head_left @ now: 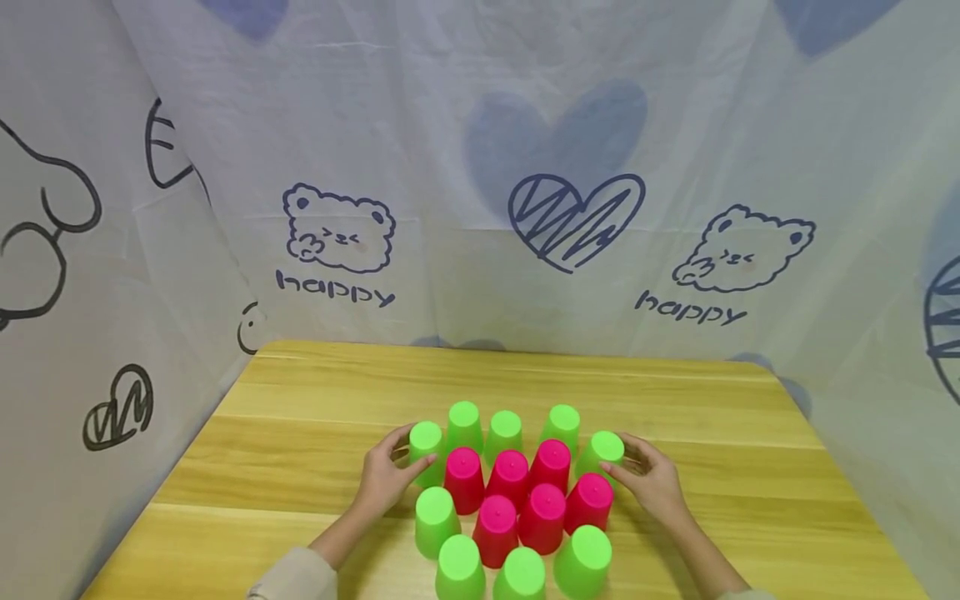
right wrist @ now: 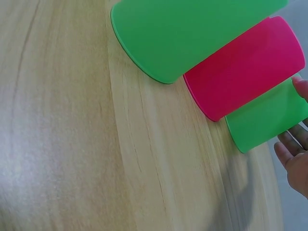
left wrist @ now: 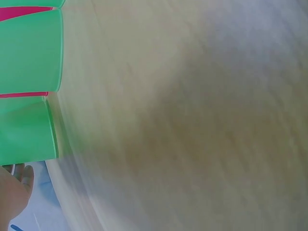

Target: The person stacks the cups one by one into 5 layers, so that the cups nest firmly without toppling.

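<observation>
An upside-down green cup (head_left: 425, 442) at the left of the cluster is held by my left hand (head_left: 385, 477), thumb across its near side and fingers behind. On the opposite side my right hand (head_left: 652, 479) holds another upturned green cup (head_left: 602, 452) in the same way. Between them several red cups (head_left: 512, 477) stand close together, mouths down. In the left wrist view, fingers (left wrist: 26, 179) show at the lower left beside a green cup (left wrist: 24, 132). The right wrist view has the thumb and fingers around the held green cup (right wrist: 267, 115), beyond a red one (right wrist: 248, 65).
More green cups stand upside down around the red ones: a few behind, such as one (head_left: 464, 427), and several in front, such as one (head_left: 583, 562). All are on a wooden table (head_left: 300, 400). A printed white cloth (head_left: 450, 283) hangs behind and beside it.
</observation>
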Tool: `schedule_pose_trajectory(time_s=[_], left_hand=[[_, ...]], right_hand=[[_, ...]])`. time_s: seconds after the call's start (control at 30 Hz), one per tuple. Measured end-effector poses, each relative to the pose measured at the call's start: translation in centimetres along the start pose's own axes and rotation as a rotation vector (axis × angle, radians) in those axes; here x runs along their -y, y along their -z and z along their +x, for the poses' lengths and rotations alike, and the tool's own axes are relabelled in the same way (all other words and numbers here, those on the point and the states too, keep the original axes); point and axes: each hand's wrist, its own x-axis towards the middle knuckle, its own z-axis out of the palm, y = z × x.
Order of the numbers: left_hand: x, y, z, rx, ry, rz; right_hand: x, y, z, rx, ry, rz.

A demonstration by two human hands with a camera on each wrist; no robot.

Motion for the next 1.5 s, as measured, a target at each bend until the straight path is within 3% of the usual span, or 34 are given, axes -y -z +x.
schedule_pose_trajectory(time_s=[0.43,0.97,1.27,1.5], left_hand=[[-1.2,0.6,1.2,-0.005,-0.013,0.000],[-2.2,1.0,3.9,0.026,-0.038,0.060],[-2.1,1.5,5.5,0.000,-0.161,0.088],[-2.3,1.0,6.8,0.030,-0.036,0.094]], right_hand=[[0.0,0.0,0.1,-0.004,-0.013,-0.006],[-0.2,0.0,0.0,-0.006,0.015,-0.010],[-0.2,0.0,0.1,0.002,0.019,-0.017],[0.0,0.1,0.1,0.003,0.017,-0.030]])
